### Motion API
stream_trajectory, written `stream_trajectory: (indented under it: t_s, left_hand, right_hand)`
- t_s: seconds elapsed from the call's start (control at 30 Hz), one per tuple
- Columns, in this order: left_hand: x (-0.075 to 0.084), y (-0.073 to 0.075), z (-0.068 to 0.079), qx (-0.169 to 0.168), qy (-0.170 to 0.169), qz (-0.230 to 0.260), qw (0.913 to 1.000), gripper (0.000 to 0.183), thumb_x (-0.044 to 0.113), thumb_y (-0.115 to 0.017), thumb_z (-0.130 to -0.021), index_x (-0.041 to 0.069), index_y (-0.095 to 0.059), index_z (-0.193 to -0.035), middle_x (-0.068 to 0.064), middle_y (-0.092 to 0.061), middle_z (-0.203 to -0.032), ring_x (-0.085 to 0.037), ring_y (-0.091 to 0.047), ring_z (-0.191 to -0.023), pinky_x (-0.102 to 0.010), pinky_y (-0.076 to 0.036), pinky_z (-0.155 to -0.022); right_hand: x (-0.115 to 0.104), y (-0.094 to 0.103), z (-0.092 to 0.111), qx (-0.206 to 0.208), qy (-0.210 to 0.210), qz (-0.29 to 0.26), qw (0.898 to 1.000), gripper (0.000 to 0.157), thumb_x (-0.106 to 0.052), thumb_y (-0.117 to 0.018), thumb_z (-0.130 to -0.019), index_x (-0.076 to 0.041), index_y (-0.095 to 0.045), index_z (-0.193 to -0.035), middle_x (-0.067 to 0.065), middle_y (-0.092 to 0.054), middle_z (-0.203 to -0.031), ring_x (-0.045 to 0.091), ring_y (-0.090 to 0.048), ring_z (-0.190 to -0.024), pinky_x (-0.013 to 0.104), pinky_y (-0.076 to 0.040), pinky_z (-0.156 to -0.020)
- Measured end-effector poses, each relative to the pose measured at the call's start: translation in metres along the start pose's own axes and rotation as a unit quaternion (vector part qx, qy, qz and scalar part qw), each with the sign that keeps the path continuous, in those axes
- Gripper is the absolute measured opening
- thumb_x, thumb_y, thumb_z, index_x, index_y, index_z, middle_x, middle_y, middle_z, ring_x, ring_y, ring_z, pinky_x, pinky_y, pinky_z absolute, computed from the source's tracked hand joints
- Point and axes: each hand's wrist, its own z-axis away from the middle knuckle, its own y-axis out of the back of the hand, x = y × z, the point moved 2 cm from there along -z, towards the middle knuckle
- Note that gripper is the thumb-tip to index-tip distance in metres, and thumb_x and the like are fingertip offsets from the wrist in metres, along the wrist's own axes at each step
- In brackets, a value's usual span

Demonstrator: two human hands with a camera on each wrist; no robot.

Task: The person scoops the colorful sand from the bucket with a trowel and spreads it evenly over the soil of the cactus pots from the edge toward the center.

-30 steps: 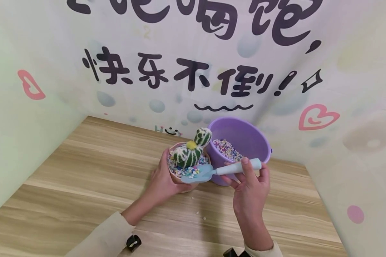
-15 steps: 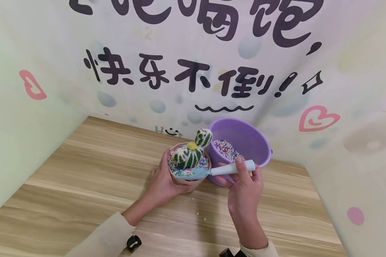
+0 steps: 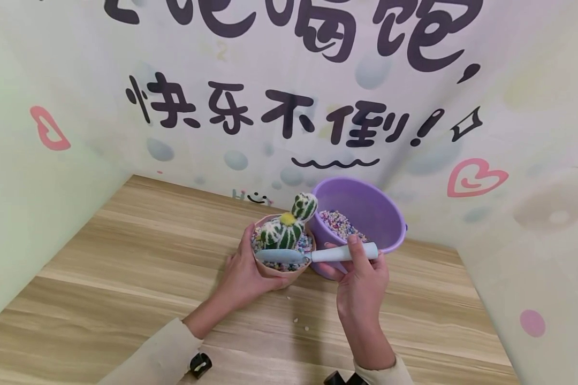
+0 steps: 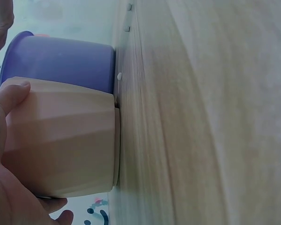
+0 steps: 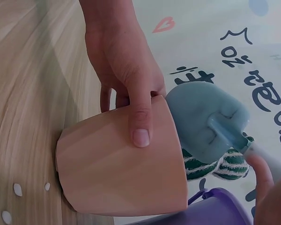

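Note:
My left hand (image 3: 243, 275) grips a peach faceted flowerpot (image 5: 122, 164) standing on the table, thumb along its near side. In the pot sits a green cactus (image 3: 289, 235) with white fuzz and a yellow flower, among multicoloured pebbles (image 3: 274, 264). My right hand (image 3: 363, 289) holds a small trowel (image 3: 344, 252) by its pale handle. Its light blue blade (image 5: 201, 119) is turned on edge over the pot's near rim, in front of the cactus. In the right wrist view the blade's underside faces the camera and partly hides the cactus.
Right behind the pot stands a purple bucket (image 3: 385, 219) with more coloured pebbles (image 3: 339, 222) inside. A few white pebbles (image 3: 296, 320) lie on the wooden table (image 3: 139, 256) in front of the pot. A printed cloth wall (image 3: 250, 144) closes off the back.
The right hand has moved slightly left and turned the trowel over, so the pebbles on its blade have gone into the pot. The left hand and pot have stayed put.

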Motion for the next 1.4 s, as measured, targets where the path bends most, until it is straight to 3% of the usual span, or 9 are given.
stream_trajectory:
  t_s: [0.43,0.7,1.03,1.4]
  left_hand:
    - [-0.001,-0.001,-0.001,-0.005,0.002,0.002,1.0000,0.137,0.051,-0.091,-0.054,0.023,-0.004,-0.155,-0.013,-0.041,-0.149,-0.036,-0.047,-0.128,-0.049,-0.031,-0.104]
    - [-0.001,0.001,-0.003,-0.013,0.003,0.006,0.9999,0.136,0.049,-0.092,-0.055,0.021,-0.004,-0.155,-0.015,-0.039,-0.150,-0.037,-0.045,-0.130,-0.052,-0.030,-0.107]
    - [-0.006,0.011,-0.009,-0.047,0.005,-0.001,0.9989,0.136,0.054,-0.090,-0.054,0.025,-0.005,-0.156,-0.015,-0.042,-0.147,-0.042,-0.045,-0.128,-0.061,-0.039,-0.101]
    - [-0.011,0.020,-0.020,-0.089,-0.026,0.043,0.9948,0.133,0.044,-0.093,-0.056,0.024,-0.006,-0.155,-0.015,-0.043,-0.145,-0.034,-0.048,-0.128,-0.053,-0.042,-0.104]
  right_hand:
    - [-0.007,0.000,-0.003,0.015,0.007,-0.010,1.000,0.024,-0.018,-0.069,-0.091,-0.003,-0.052,-0.100,0.012,-0.068,-0.071,0.024,-0.072,-0.066,0.039,-0.056,-0.047]
    - [-0.022,0.000,-0.020,0.026,-0.009,-0.012,1.000,0.029,-0.022,-0.071,-0.089,-0.004,-0.050,-0.098,0.010,-0.066,-0.071,0.025,-0.072,-0.068,0.039,-0.057,-0.048]
    - [-0.039,0.008,-0.039,0.022,-0.032,-0.026,0.999,0.024,-0.022,-0.071,-0.089,-0.003,-0.055,-0.088,0.010,-0.064,-0.067,0.027,-0.073,-0.071,0.038,-0.056,-0.048]
    - [-0.055,0.012,-0.056,0.007,-0.042,-0.048,0.998,0.027,-0.019,-0.073,-0.088,0.000,-0.058,-0.101,0.014,-0.065,-0.077,0.030,-0.073,-0.078,0.040,-0.057,-0.050]
